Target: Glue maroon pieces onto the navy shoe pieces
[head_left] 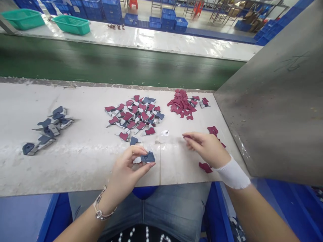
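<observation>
My left hand [130, 164] is closed on a small blue-grey and white plastic part [148, 157], gripped between thumb and fingers above the table's front half. To the right, my right hand [205, 146] pinches a small maroon piece [187, 136], mostly hidden by the fingers. Between the hands and a little farther back is a small white round object [165, 133] with a dark tip. Past my left hand spreads a pile of blue-grey and white parts with maroon faces [135, 116]. A single blue-grey part [134, 140] lies at its near edge.
Loose maroon pieces [181, 103] are heaped at the back right; others [205, 167] lie around my right hand. More blue-grey parts [47, 129] sit at the left. A metal panel [277, 94] bounds the right side. Behind runs a green wall [113, 62] below a ledge with green baskets [72, 25].
</observation>
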Tool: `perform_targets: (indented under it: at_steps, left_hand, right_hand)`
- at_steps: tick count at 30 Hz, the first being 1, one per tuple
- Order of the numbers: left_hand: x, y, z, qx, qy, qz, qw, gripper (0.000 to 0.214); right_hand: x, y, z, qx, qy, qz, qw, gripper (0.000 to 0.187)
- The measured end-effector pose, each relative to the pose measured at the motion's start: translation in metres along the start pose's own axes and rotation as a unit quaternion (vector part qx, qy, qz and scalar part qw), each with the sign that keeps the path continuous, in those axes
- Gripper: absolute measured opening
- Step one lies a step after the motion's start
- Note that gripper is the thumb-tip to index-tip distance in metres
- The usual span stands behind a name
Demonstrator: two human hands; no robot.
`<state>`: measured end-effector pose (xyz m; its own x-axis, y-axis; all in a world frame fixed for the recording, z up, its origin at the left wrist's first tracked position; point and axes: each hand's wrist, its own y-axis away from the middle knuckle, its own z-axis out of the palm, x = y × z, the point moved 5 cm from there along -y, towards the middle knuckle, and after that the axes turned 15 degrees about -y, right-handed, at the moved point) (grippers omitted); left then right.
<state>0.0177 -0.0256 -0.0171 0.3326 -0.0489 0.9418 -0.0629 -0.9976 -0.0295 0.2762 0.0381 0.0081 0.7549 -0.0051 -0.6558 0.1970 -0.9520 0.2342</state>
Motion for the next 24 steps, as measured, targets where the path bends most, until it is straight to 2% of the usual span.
perform_targets:
  at_steps: [2,3,6,9,11,14,16,18,20,22,24]
  left_hand:
    - [-0.002,0.001,0.002,-0.008,-0.001,-0.003,1.000,0.020]
    - [-0.003,0.000,0.004,-0.010,-0.001,-0.006,1.000,0.020]
    - [-0.004,-0.001,0.008,-0.020,0.009,-0.011,1.000,0.021]
    - [-0.004,-0.002,0.011,-0.026,0.018,-0.010,0.999,0.021]
    - [-0.003,-0.002,0.013,-0.030,0.024,-0.010,0.999,0.020]
    - [-0.003,0.000,0.016,-0.026,0.029,0.003,0.999,0.020]
    - [-0.003,0.000,0.016,-0.010,0.022,0.019,1.000,0.021]
    - [-0.004,0.000,0.015,0.003,0.016,0.031,0.999,0.021]
    - [-0.005,0.000,0.014,0.013,0.013,0.037,0.999,0.021]
    - [-0.005,-0.001,0.012,0.020,0.006,0.042,0.999,0.022]
    - [-0.003,-0.001,0.011,0.026,-0.007,0.055,0.998,0.023]
  right_hand:
    - [-0.002,0.016,0.006,-0.019,-0.124,-0.009,0.992,0.031]
    - [-0.002,0.024,0.010,-0.018,-0.202,-0.014,0.979,0.030]
    - [-0.002,0.038,0.022,0.026,-0.403,-0.052,0.913,0.021]
    - [-0.006,0.045,0.034,0.047,-0.462,-0.094,0.881,0.024]
    - [-0.013,0.048,0.043,0.017,-0.458,-0.094,0.884,0.025]
    - [-0.026,0.056,0.051,-0.039,-0.386,-0.100,0.916,0.031]
    - [-0.030,0.059,0.052,-0.033,-0.347,-0.093,0.932,0.035]
    - [-0.027,0.060,0.050,-0.005,-0.361,-0.054,0.931,0.033]
    - [-0.025,0.059,0.049,0.016,-0.395,-0.009,0.918,0.022]
    - [-0.028,0.057,0.047,0.017,-0.407,0.006,0.913,0.009]
    - [-0.035,0.056,0.046,0.010,-0.411,0.000,0.911,0.007]
